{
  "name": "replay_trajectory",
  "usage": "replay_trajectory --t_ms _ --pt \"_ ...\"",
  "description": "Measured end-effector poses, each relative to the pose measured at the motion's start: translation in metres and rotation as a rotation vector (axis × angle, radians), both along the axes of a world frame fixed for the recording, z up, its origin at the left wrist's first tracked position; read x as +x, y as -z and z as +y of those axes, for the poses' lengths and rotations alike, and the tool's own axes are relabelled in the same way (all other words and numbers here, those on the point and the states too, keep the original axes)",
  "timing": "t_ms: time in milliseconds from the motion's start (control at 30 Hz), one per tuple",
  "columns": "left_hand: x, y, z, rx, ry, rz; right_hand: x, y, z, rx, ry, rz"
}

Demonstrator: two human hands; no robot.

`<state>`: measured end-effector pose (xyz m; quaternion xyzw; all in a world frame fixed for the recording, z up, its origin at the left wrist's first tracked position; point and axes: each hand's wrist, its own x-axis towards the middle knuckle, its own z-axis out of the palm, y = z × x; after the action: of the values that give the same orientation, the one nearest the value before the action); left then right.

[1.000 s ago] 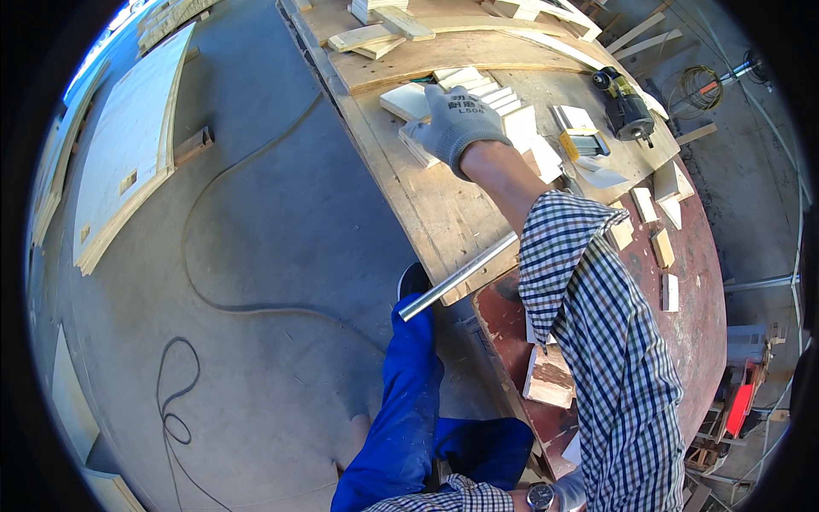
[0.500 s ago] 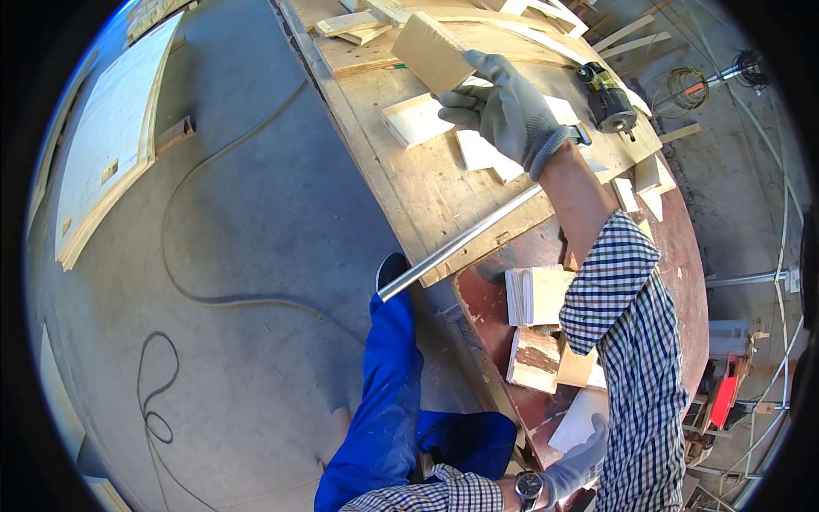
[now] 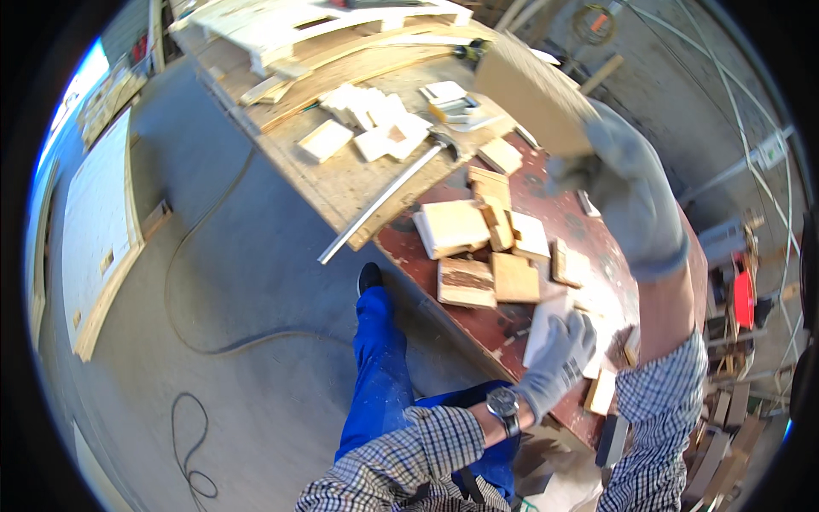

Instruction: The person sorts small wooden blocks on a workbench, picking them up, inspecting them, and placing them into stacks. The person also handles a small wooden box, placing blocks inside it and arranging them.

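Observation:
My right hand [image 3: 631, 192], in a grey work glove and blurred by motion, grips a flat wooden block [image 3: 533, 94] raised above the red-brown tabletop [image 3: 589, 230]. Part of the block's lower edge is covered by the glove. My left hand [image 3: 559, 363], also gloved and with a watch at the wrist, rests on a pale wooden piece [image 3: 539, 328] near the tabletop's front edge. Its fingers are spread and slightly bent. Between the hands and the workbench lie several wooden blocks [image 3: 452, 226], among them one with a dark rough face [image 3: 466, 283].
The wooden workbench [image 3: 299, 183] holds several pale blocks [image 3: 326, 141] and a hammer [image 3: 384, 196] with a long metal handle over its edge. A slatted wooden panel [image 3: 341, 26] lies at its far end. A cable [image 3: 175, 282] crosses the floor; stacked boards [image 3: 102, 230] stand left.
My right hand has swung from over the workbench to over the red-brown tabletop, carrying the block. My left hand now lies farther onto the pale piece. The view has turned toward the right.

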<state>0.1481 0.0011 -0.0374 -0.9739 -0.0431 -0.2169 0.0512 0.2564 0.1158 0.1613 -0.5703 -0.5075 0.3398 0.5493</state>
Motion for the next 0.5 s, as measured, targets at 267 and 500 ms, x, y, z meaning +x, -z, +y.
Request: replay_trajectory --t_ms 267,500 --pt "-0.001 -0.006 0.01 0.028 0.092 -0.009 -0.096 0.044 -0.284 -0.007 0.906 -0.079" --pt "-0.006 -0.024 0.036 -0.17 0.224 0.063 -0.131 0.16 -0.341 -0.247 1.255 -0.3"
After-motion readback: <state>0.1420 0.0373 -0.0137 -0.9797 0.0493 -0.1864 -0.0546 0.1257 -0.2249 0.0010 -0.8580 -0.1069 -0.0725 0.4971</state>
